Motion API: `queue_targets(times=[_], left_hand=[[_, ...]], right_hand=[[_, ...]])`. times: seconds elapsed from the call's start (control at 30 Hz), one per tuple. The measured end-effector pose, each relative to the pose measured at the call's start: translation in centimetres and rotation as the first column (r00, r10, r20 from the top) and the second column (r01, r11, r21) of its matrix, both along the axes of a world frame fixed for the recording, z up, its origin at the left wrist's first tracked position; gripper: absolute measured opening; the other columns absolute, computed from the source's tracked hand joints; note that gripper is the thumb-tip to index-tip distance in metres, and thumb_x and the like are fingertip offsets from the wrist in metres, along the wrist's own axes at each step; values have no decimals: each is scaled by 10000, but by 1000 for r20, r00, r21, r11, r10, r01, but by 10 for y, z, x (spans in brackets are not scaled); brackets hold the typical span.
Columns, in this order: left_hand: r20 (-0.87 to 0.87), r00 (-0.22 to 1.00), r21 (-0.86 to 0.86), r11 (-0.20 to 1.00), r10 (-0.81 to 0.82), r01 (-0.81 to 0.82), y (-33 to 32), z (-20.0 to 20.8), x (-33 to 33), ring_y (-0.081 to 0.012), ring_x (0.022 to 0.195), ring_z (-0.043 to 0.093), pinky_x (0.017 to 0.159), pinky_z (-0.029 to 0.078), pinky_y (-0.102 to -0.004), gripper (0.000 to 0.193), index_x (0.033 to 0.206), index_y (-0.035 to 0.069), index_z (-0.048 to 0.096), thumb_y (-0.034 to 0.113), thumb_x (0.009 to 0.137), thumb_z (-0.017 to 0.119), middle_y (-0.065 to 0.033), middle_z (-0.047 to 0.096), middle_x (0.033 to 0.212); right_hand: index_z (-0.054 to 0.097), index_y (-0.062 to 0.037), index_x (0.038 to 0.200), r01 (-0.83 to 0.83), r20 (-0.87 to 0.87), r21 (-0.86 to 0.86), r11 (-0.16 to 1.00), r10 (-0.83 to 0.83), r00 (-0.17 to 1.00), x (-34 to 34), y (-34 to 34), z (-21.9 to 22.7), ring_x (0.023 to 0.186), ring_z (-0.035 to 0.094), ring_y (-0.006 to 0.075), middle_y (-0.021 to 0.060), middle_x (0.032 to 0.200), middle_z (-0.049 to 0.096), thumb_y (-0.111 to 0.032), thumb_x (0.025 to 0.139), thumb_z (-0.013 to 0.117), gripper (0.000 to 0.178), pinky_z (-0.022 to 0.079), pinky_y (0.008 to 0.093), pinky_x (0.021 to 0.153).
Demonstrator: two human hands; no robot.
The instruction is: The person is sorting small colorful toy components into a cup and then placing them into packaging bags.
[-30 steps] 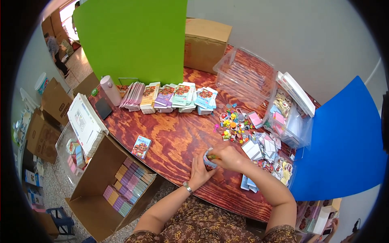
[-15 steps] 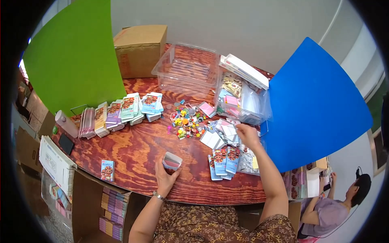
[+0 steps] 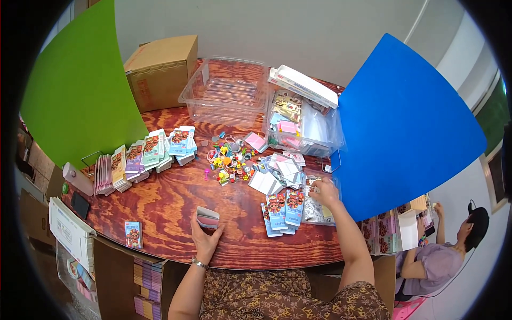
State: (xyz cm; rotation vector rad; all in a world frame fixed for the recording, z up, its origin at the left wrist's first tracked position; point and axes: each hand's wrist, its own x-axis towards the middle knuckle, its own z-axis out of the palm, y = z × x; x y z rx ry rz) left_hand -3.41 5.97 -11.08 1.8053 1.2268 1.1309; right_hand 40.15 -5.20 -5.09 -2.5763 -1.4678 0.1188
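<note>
My left hand (image 3: 204,241) is wrapped round a small open card box (image 3: 208,217), held upright near the table's front edge. Pinkish contents show inside its top. Over a clear tray of silvery patterned packets (image 3: 316,207), my right hand (image 3: 325,193) has its fingers bent together and pointing down. What they pinch, if anything, is hidden. Just left of that tray lie several flat light-blue card boxes (image 3: 277,212). Behind them is a loose pile of white and grey cards (image 3: 266,182). A heap of small colourful trinkets (image 3: 233,160) spreads across the table's middle.
Stacks of coloured boxes (image 3: 153,148) line the left, before a green panel (image 3: 80,90). A blue panel (image 3: 410,128) stands at right. Clear bins (image 3: 226,114), a carton (image 3: 162,80) and a phone (image 3: 80,205) are around. A co-worker (image 3: 429,272) sits at far right.
My right hand has moved from above the card pile down toward me, over the tray of silvery packets. My left hand still holds the small box. The whole view has shifted slightly.
</note>
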Motion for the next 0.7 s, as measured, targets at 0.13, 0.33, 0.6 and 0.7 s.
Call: queue_targets(times=[0.13, 0.33, 0.6, 0.7], left_hand=[[-6, 1000, 25, 999, -20, 20, 1, -2, 0, -322, 1193, 558, 1000, 455, -405, 935, 1442, -26, 358, 169, 694, 884, -208, 539, 1309], [13, 1000, -1, 1000, -26, 26, 1, -1, 0, -322, 1202, 552, 1007, 451, -407, 944, 1452, -27, 344, 178, 705, 884, -211, 529, 1319], [0, 1000, -5, 1000, -27, 27, 2, 0, 0, -326, 1212, 549, 1014, 448, -414, 944, 1456, -27, 335, 187, 716, 881, -215, 526, 1327], [10, 999, -3, 999, -35, 35, 2, -2, 0, -324, 1209, 551, 1011, 449, -413, 944, 1456, -26, 335, 188, 716, 881, -215, 530, 1322]], right_hand=[[738, -120, 958, -22, -1, 17, 1000, 22, 1000, 9, -1, -7, 950, 669, 292, 125, 969, 678, -273, 795, 791, 230, 527, 419, 818], [712, -50, 915, -23, -209, 202, 979, 66, 976, 28, -11, 2, 646, 669, 210, 123, 776, 709, -177, 852, 739, 144, 502, 347, 597], [734, -53, 944, 63, -307, 120, 991, -23, 951, 17, 4, -15, 728, 701, 179, 88, 801, 740, -234, 833, 777, 216, 541, 336, 669], [739, -77, 942, 183, -205, -19, 983, -183, 962, 7, 16, -25, 798, 723, 234, 95, 855, 750, -296, 794, 797, 272, 553, 386, 722]])
